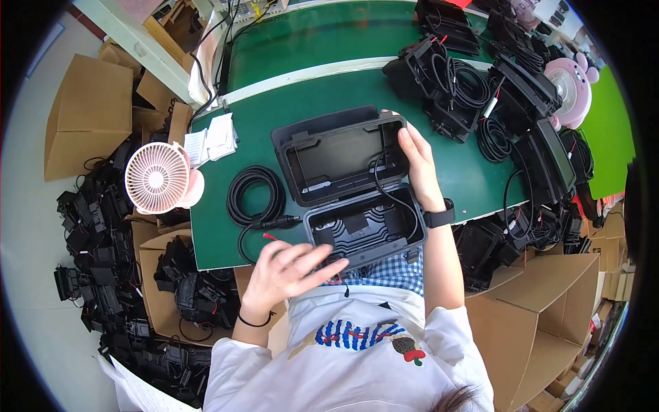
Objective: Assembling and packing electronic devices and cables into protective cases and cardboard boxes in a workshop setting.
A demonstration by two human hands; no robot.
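Observation:
A black hinged plastic case (367,230) lies open at the near edge of the green table, its lid (343,161) tilted up on the far side. My right hand (421,165) grips the lid's right end, thumb on the rim. A thin black cable runs from lid to base inside. My left hand (285,271) hovers at the base's near left corner, fingers spread. A red-tipped wire (269,236) shows beside it. Left of the case sits a coiled black corrugated cable (255,196) with a connector (278,222) pointing at the base.
A pink fan (158,178) and paper slips (218,137) stand at the table's left. Several black cases with coiled cables (470,89) crowd the right, near another pink fan (566,89). Cardboard boxes (539,329) and heaps of black cases (103,275) flank me on the floor.

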